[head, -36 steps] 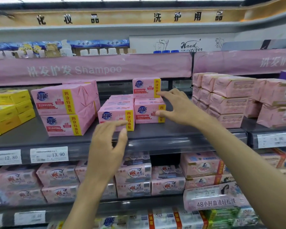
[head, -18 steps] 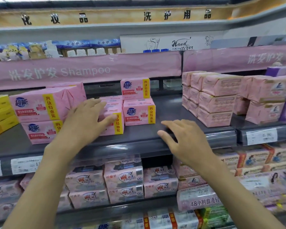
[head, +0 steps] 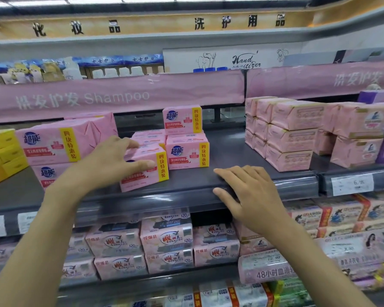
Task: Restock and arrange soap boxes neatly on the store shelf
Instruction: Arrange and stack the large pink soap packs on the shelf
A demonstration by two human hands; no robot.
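Soap box centre-left of frame, on the shelf, long axis left to right, printed face toward the camera, slightly askew. Gripped by left hand: fingers curled over the top, thumb across the front. Right hand flat on the shelf lip, holding nothing.
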